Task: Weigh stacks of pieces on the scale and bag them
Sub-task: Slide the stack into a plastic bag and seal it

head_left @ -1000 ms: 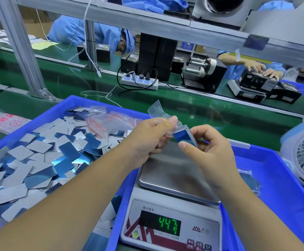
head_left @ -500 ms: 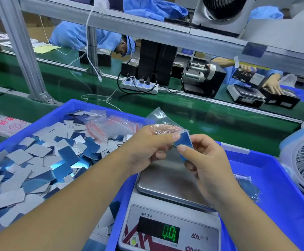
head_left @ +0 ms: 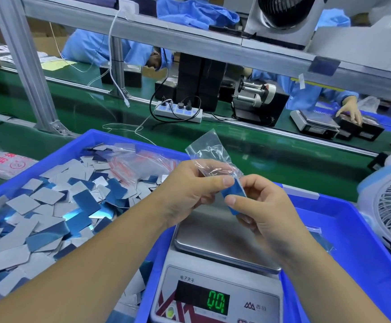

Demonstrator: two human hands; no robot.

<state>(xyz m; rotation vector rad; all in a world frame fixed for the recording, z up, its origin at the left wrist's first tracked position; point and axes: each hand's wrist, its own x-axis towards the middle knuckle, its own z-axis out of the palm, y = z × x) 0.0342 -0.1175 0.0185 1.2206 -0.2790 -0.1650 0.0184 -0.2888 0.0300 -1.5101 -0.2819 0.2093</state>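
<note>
Above the scale (head_left: 224, 248), my left hand (head_left: 190, 190) pinches the mouth of a small clear plastic bag (head_left: 209, 157). My right hand (head_left: 257, 206) grips a stack of blue pieces (head_left: 234, 194), whose top end sits at the bag's opening. The scale's steel pan is bare and its green display (head_left: 215, 301) reads 0.0. A blue bin (head_left: 92, 141) at left holds several loose blue and silver pieces (head_left: 50, 206) and a heap of empty zip bags (head_left: 138, 164).
The scale stands in a second blue bin (head_left: 353, 241) with a filled bag (head_left: 320, 238) at its right. A white fan (head_left: 390, 206) is at far right. Behind run a green conveyor belt (head_left: 259, 148), a power strip (head_left: 178, 111) and workers in blue.
The stack came off the scale and the reading fell from 44.7 to 0.0. Both hands rose slightly, and the stack's top end has moved to the bag's mouth.
</note>
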